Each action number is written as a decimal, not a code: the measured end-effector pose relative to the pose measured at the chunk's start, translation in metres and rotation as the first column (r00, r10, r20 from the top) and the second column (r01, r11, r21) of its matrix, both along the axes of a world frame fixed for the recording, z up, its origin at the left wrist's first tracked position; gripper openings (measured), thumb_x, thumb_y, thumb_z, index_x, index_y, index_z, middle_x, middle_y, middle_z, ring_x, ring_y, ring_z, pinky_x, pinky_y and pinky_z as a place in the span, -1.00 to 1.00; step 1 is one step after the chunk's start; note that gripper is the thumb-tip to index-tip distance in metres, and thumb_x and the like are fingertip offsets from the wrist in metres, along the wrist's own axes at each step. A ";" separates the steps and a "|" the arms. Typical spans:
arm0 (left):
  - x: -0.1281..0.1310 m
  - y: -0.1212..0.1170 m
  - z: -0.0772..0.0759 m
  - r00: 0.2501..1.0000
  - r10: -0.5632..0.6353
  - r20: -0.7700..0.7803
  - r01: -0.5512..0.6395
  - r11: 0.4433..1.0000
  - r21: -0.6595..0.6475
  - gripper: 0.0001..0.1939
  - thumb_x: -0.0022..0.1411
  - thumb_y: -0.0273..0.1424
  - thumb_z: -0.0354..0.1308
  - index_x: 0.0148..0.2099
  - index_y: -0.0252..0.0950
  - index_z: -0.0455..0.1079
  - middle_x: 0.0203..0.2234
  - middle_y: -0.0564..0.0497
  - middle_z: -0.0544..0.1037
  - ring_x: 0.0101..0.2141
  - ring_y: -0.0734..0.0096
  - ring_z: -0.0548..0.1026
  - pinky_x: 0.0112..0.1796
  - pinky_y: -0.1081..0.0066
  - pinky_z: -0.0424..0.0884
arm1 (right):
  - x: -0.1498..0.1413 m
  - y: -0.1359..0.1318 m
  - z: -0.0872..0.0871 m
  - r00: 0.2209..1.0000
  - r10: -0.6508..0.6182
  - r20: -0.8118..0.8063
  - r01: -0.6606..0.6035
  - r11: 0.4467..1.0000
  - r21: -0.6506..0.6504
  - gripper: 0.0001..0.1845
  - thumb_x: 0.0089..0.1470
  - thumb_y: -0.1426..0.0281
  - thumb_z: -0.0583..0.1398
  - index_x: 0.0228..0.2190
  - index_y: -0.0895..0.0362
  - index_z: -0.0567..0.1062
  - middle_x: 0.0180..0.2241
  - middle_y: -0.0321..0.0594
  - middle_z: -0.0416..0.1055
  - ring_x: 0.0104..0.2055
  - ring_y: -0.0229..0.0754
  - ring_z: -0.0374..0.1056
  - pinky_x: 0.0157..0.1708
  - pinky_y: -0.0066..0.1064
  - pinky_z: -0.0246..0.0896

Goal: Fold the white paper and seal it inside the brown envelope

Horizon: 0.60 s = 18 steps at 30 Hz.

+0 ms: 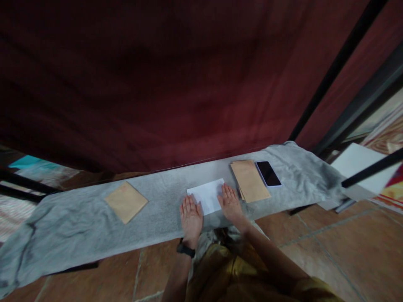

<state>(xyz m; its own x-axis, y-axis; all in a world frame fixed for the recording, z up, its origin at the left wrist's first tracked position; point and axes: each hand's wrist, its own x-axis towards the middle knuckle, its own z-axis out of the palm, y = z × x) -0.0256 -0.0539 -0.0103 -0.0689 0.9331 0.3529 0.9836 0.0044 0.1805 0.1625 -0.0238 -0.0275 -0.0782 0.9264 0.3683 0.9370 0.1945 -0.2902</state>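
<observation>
A white sheet of paper (206,196) lies flat on the grey cloth, directly in front of me. My left hand (191,214) rests at its left edge, palm up, with the fingers stretched out and nothing in them. At the paper's right edge is my right hand (231,204), also palm up with straight fingers and holding nothing. Just right of that hand is a small stack of brown envelopes (252,181). Farther left, a single brown envelope (126,202) lies turned at an angle.
A smartphone (268,173) lies beside the stack. Grey cloth (163,188) covers the narrow bench, rumpled at both ends. A dark red curtain (189,105) hangs behind it. Black metal bars (333,75) stand at the right. Below is a tiled floor (352,239).
</observation>
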 end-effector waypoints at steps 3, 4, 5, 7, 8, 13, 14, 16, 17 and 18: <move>0.023 -0.011 0.005 0.983 -0.179 -0.028 0.176 0.981 -0.083 -0.39 0.46 -0.42 -0.21 0.49 -0.43 -0.05 0.39 -0.26 0.16 0.40 0.13 0.07 0.35 0.00 0.08 | -0.018 -0.015 0.005 0.982 0.184 -0.036 -0.184 0.983 0.001 -0.45 0.41 0.33 -0.06 0.32 0.26 0.24 0.34 0.04 0.20 0.40 0.00 0.09 0.35 -0.03 0.05; 0.029 -0.014 0.005 0.973 -0.226 -0.042 0.220 0.968 -0.117 -0.38 0.43 -0.47 -0.19 0.49 -0.42 -0.04 0.40 -0.25 0.15 0.41 0.16 0.05 0.35 0.03 0.07 | -0.022 -0.020 0.006 0.971 0.234 -0.046 -0.234 0.972 0.001 -0.46 0.41 0.33 -0.07 0.31 0.25 0.26 0.33 0.02 0.21 0.40 -0.03 0.10 0.36 -0.06 0.05; 0.034 -0.017 0.004 0.964 -0.262 -0.056 0.251 0.957 -0.149 -0.37 0.40 -0.52 -0.18 0.48 -0.42 -0.02 0.40 -0.24 0.15 0.41 0.18 0.04 0.36 0.06 0.07 | -0.025 -0.024 0.007 0.962 0.269 -0.052 -0.269 0.963 -0.003 -0.47 0.42 0.33 -0.07 0.30 0.26 0.28 0.33 0.00 0.23 0.39 -0.06 0.11 0.37 -0.09 0.04; 0.038 -0.022 0.001 0.952 -0.296 -0.080 0.277 0.943 -0.186 -0.36 0.37 -0.57 -0.17 0.47 -0.42 0.02 0.39 -0.24 0.16 0.41 0.19 0.04 0.36 0.08 0.07 | -0.025 -0.031 0.007 0.953 0.299 -0.048 -0.300 0.954 -0.011 -0.47 0.43 0.31 -0.06 0.28 0.28 0.30 0.32 0.00 0.24 0.39 -0.07 0.12 0.38 -0.11 0.02; 0.038 -0.024 -0.001 0.951 -0.296 -0.086 0.277 0.943 -0.187 -0.36 0.37 -0.57 -0.18 0.46 -0.42 0.03 0.39 -0.24 0.17 0.41 0.18 0.04 0.35 0.06 0.08 | -0.023 -0.033 0.007 0.953 0.299 -0.038 -0.300 0.954 -0.013 -0.47 0.43 0.31 -0.05 0.28 0.28 0.31 0.33 0.01 0.23 0.39 -0.05 0.11 0.38 -0.09 0.01; 0.028 -0.027 -0.005 0.958 -0.275 -0.077 0.265 0.957 -0.121 -0.43 0.46 -0.40 -0.21 0.44 -0.45 0.07 0.35 -0.27 0.24 0.39 0.14 0.11 0.32 0.00 0.15 | -0.004 -0.040 0.005 0.967 0.252 0.023 -0.252 0.968 0.003 -0.44 0.43 0.27 -0.01 0.31 0.32 0.25 0.34 0.06 0.19 0.40 -0.01 0.08 0.38 -0.06 -0.04; 0.026 -0.028 -0.005 0.961 -0.268 -0.075 0.259 0.959 -0.114 -0.43 0.48 -0.36 -0.20 0.43 -0.46 0.09 0.35 -0.28 0.25 0.38 0.13 0.13 0.31 0.01 0.16 | -0.002 -0.041 0.004 0.971 0.238 0.032 -0.238 0.971 0.005 -0.43 0.43 0.26 -0.01 0.31 0.32 0.24 0.35 0.07 0.18 0.40 0.00 0.08 0.38 -0.06 -0.05; 0.024 -0.030 -0.004 0.966 -0.249 -0.071 0.241 0.965 -0.107 -0.43 0.49 -0.31 -0.19 0.43 -0.46 0.10 0.35 -0.28 0.25 0.38 0.11 0.14 0.31 0.03 0.16 | 0.003 -0.043 0.003 0.979 0.200 0.048 -0.200 0.980 0.004 -0.42 0.43 0.25 -0.01 0.32 0.33 0.22 0.35 0.08 0.18 0.40 0.01 0.09 0.38 -0.07 -0.05; 0.023 -0.031 -0.003 0.968 -0.240 -0.068 0.232 0.967 -0.107 -0.42 0.49 -0.29 -0.18 0.43 -0.44 0.10 0.35 -0.27 0.24 0.38 0.12 0.14 0.31 0.04 0.16 | 0.005 -0.044 0.002 0.983 0.178 0.056 -0.178 0.984 0.003 -0.41 0.43 0.25 -0.01 0.32 0.34 0.21 0.35 0.09 0.17 0.39 0.01 0.09 0.38 -0.07 -0.05; 0.023 -0.032 -0.002 0.970 -0.233 -0.065 0.225 0.968 -0.111 -0.42 0.49 -0.28 -0.18 0.44 -0.42 0.09 0.36 -0.25 0.24 0.38 0.12 0.14 0.31 0.04 0.16 | 0.006 -0.045 0.001 0.985 0.158 0.064 -0.158 0.987 0.001 -0.41 0.43 0.25 -0.02 0.33 0.34 0.19 0.35 0.10 0.17 0.39 0.02 0.09 0.37 -0.06 -0.05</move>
<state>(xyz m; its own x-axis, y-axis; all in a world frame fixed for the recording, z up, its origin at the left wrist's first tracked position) -0.0030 -0.0863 -0.0121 0.1747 0.9520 0.2514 0.9713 -0.2084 0.1143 0.1690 -0.0688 -0.0262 -0.2472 0.8981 0.3638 0.9108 0.3434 -0.2291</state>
